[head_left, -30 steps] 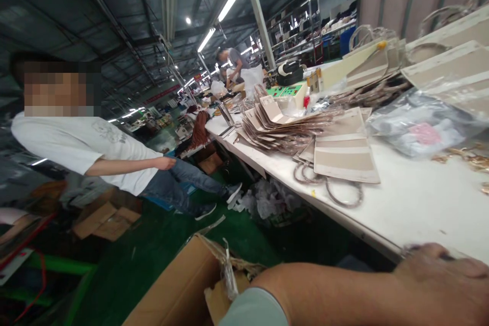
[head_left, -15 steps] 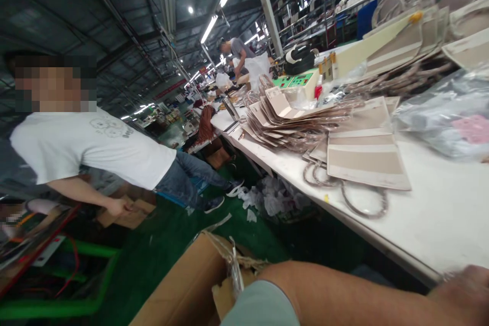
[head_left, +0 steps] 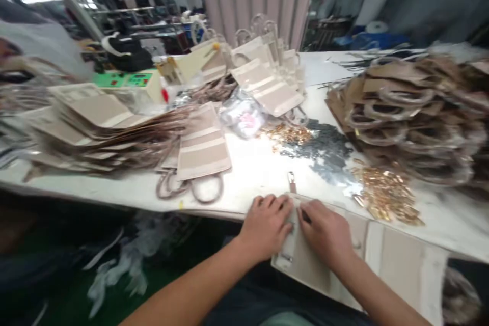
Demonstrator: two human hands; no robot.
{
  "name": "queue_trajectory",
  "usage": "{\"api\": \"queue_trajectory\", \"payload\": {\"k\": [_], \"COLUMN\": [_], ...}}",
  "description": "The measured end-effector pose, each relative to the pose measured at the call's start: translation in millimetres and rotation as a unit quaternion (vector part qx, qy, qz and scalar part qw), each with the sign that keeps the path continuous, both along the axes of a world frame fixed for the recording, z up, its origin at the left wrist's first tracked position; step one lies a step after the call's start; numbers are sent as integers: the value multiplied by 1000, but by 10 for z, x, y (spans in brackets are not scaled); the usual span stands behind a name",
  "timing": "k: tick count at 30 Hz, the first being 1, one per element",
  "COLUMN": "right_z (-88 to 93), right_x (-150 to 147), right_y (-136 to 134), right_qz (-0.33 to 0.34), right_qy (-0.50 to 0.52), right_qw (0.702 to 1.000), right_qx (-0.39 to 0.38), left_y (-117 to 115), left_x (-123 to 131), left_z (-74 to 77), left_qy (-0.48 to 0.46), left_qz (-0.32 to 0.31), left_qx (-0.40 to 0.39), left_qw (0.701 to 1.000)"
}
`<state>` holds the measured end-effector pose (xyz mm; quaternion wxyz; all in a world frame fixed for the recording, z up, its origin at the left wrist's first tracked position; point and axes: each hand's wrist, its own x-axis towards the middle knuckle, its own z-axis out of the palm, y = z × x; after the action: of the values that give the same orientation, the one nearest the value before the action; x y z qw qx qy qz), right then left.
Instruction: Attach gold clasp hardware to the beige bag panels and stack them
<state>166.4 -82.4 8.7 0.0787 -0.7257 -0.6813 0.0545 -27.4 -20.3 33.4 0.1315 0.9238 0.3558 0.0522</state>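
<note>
Both my hands meet at the table's front edge on a flat beige bag panel (head_left: 385, 260) with pale stripes. My left hand (head_left: 267, 224) curls its fingers over the panel's left end, where a strap with a small metal buckle (head_left: 284, 257) hangs down. Beside it, my right hand (head_left: 326, 234) pinches the same edge, fingers bent. A small metal clasp (head_left: 292, 182) lies on the white table (head_left: 252, 173) just beyond my fingers.
Gold hardware (head_left: 385, 193) and grey metal bits (head_left: 324, 150) lie right of centre. A beige bag with ring handles (head_left: 204, 150) and a fanned stack of bags (head_left: 95, 122) sit left. A heap of brown handled pieces (head_left: 412, 112) fills the right. A green control box (head_left: 130, 80) stands behind.
The view has swung from the aisle and a standing person to the table in front of me. Both my hands have come together on the beige panel.
</note>
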Motion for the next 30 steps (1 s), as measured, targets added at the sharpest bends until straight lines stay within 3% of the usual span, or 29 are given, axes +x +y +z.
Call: {"api": "queue_trajectory", "payload": {"k": [3,7,10,14,18,24,30], "right_z": [97,225,307,415,519,436,282], "right_x": [27,-127,-85,208,646,1117,1154], "right_y": [58,157,156,218,492,997,1111], "right_qz": [-10,-2,3,-5,-77,-111,-101], "right_qy": [-38,-52,-34,27,2,-27,3], "right_qw": [999,998,998,999,997,992,994], "right_qx": [-12,-39,-45,-17,9,-44,-50], "left_y": [46,-16,-22,-14,-21,-27,-78], "left_x": [36,21,8,4,0,4,-45], "left_z": [-96,-68,-61,-98,-122,-133,-119], "left_qy": [-3,4,1,-13,-26,-27,-56], "left_qz": [-8,-7,-1,7,17,25,30], "left_qx": [13,28,39,36,21,4,-20], "left_qw": [1000,1000,999,999,999,999,998]}}
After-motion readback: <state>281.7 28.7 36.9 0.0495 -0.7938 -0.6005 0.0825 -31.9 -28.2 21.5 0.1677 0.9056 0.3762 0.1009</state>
